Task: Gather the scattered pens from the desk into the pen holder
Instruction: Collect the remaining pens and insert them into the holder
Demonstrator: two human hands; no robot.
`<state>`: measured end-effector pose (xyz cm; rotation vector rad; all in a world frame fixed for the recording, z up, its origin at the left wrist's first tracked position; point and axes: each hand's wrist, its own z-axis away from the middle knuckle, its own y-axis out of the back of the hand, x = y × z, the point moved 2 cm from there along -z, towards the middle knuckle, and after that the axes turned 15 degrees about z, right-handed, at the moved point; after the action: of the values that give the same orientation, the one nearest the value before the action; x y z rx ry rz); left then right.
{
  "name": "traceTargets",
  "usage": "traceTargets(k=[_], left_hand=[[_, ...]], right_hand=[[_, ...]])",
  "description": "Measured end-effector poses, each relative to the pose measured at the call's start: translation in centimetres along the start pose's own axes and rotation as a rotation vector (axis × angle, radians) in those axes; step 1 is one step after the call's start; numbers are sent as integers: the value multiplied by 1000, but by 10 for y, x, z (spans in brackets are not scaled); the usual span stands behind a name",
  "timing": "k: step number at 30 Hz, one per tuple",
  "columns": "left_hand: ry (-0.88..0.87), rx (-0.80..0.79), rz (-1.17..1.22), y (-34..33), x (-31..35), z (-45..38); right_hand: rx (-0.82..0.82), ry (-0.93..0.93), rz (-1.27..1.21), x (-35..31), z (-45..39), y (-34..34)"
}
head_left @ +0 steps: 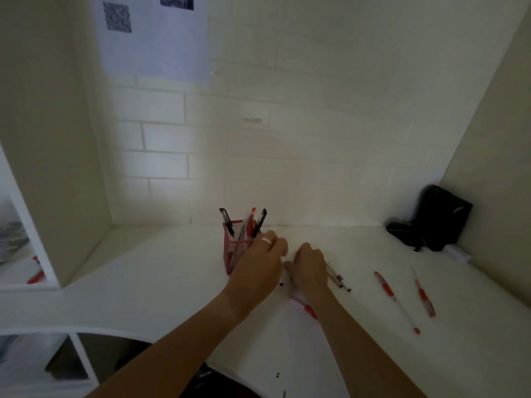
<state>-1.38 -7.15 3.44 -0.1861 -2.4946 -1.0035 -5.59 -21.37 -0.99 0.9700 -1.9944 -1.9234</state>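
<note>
- Fingers of left hand [260,264] blurred against the near right side of the pen holder [237,248]; curled toward the rim, possibly around a pen, but grasp cannot be told. Ring noted on one finger.
- Fingers of right hand [309,265] hidden beneath the back of the hand, pressed down on the desk [172,282] just right of the holder; clenched or released cannot be told, nor whether a pen is held.
- Head view, sole view supplied; all positions below referred to the holder.
- Holder: red mesh, upright, toward the back of the desk near the tiled wall [258,156]. Contents: black-capped pen [227,221] leaning left, black-capped pen [260,221] leaning right, and red pens [249,222] between them, blurred; exact count not determinable.
- Outside the holder, to its right: a pair of thin pens [339,280] just beyond the right hand; red pen [304,307] partly under the right forearm; long red pen [395,300] further right; red pen [423,295] furthest right, well apart from the holder.
- Black pouch [434,222] in the far right corner; not part of the task.
- Judged stage: partly done, at least five pens yet to be collected.
- Risk: left hand crowding the holder could tip it, light mesh and top-heavy load being the cause.
- Risk: pen under the forearm could be swept off the desk edge by an arm movement.
- Risk: a pen fed in against the crossed, leaning pens could catch and fall outside.
</note>
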Motion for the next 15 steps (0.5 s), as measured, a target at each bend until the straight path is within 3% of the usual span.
traceTargets(k=[2, 4, 15], left_hand=[[37, -148, -20, -24, -4, 2], [192, -230, 12, -41, -13, 1], [618, -110, 131, -68, -26, -15]], right_hand=[[49, -13, -33, -2, 1, 1], [62, -41, -47, -2, 1, 3], [19, -107, -72, 1, 2, 5]])
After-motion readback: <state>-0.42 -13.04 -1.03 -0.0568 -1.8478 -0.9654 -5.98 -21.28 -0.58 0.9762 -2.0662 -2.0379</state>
